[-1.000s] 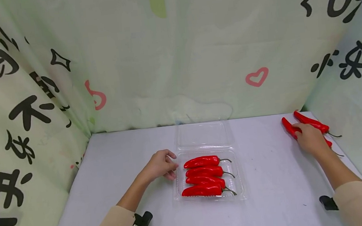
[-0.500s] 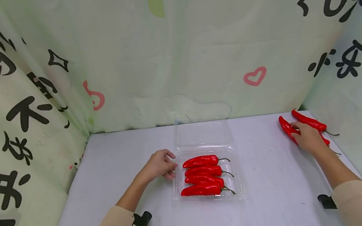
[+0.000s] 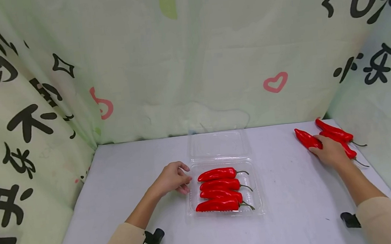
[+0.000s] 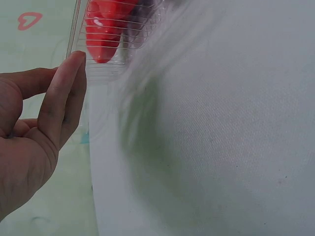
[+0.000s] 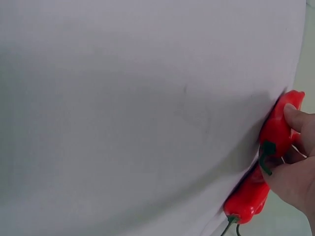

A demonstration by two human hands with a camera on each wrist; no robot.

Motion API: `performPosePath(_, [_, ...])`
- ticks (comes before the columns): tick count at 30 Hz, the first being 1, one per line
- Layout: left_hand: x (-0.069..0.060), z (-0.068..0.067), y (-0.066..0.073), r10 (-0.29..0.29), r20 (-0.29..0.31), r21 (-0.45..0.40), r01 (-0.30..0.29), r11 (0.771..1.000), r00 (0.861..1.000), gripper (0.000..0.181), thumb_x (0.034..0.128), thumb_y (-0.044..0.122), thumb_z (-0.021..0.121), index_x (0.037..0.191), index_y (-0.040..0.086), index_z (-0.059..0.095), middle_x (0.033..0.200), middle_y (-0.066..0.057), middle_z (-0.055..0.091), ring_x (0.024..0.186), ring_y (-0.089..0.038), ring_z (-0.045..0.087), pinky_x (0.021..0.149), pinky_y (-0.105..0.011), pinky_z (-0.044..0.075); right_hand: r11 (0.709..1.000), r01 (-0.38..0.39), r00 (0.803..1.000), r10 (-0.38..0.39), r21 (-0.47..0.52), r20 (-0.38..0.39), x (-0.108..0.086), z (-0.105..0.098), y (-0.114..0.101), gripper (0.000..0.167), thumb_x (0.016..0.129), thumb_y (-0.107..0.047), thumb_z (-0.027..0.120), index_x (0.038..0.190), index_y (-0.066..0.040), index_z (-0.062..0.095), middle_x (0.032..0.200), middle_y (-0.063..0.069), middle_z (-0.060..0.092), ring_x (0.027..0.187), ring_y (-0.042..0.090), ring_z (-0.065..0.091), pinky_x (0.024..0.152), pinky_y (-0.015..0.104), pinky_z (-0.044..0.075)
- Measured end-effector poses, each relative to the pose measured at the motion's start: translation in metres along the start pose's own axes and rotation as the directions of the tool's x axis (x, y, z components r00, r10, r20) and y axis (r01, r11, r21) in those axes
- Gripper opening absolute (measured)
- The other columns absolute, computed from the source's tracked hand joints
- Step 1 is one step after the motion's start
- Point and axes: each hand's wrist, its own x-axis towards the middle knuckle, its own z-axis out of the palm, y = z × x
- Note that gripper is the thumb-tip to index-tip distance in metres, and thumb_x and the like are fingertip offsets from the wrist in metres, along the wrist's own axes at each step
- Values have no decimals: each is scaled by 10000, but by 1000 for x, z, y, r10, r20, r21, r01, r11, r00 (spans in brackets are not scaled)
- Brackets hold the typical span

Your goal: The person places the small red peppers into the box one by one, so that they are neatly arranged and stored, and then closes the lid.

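At the table's right side, my right hand (image 3: 332,152) grips a red chili pepper (image 3: 306,139). The right wrist view shows the thumb on this pepper (image 5: 276,132), its green stem pointing back toward the palm. Two more red peppers (image 3: 340,134) lie just behind and beside that hand, partly covered by it. A clear plastic clamshell box (image 3: 260,200) stands lid up in the middle, with several red peppers (image 3: 221,185) in a row inside. My left hand (image 3: 173,179) stays at its left edge, fingers loosely bent; in the left wrist view the fingertips (image 4: 76,58) meet the box's side.
The box's clear lid (image 3: 219,145) leans back toward the printed curtain (image 3: 134,84). Curtains also close off the left and right sides. White cloth covers the table (image 3: 289,199).
My right hand has drawn one pepper a little toward the left and front, away from the other two at the right edge. The left hand and the box have stayed in place.
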Motion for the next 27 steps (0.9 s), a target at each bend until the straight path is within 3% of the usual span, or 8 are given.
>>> performPosePath(8, [1,0,0,-3,5,-13,3,1000,1000,374,942,100,744,1245,-32,569,886,-184,695,584,-211,720,584,-322,635,999,34,999,-34,11,-30,-1,4,2,827,892,-122,754,1520,134,281,1391,439,359,1227,619,354,877,719,545])
performPosePath(27, [3,0,-3,12,4,-9,-12,1000,1000,370,947,105,739,1243,-34,568,880,-182,695,583,-205,720,585,-320,634,999,6,1000,-5,36,-28,1,5,2,855,874,-139,774,1521,123,281,1405,435,356,1241,615,357,878,711,554])
